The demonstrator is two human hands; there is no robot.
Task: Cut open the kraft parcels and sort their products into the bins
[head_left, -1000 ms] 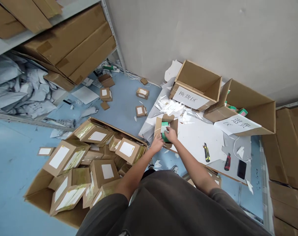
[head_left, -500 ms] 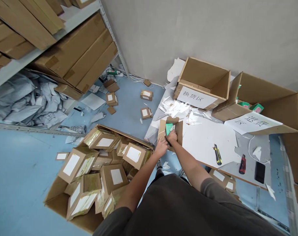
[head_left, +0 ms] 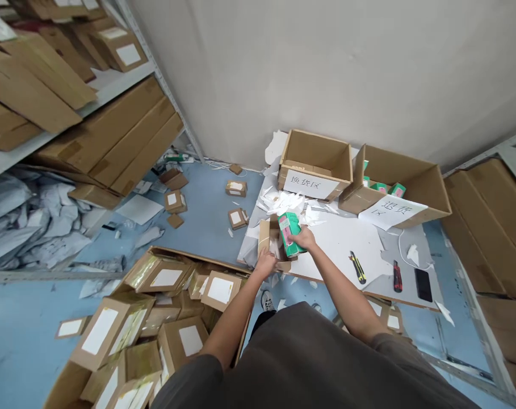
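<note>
My right hand [head_left: 305, 238] grips a green box with a pink panel [head_left: 288, 227], held tilted just above a small open cardboard box [head_left: 264, 234] at the table's left end. Fingers of my left hand [head_left: 266, 263] are closed on the near left edge of that cardboard box. Part of the cardboard box's inside is hidden behind the green box. Torn white paper scraps [head_left: 283, 202] lie right behind it.
Two large open cartons with handwritten paper signs, a left carton [head_left: 317, 156] and a right carton [head_left: 423, 187], stand at the table's back. A yellow utility knife [head_left: 357, 267], red utility knife [head_left: 397, 276] and phone [head_left: 423, 285] lie rightward. A carton of parcels [head_left: 172, 255] sits left.
My right hand has lifted the green box up out of the small cardboard box. My left hand stays at the cardboard box's edge. The whole view has shifted.
</note>
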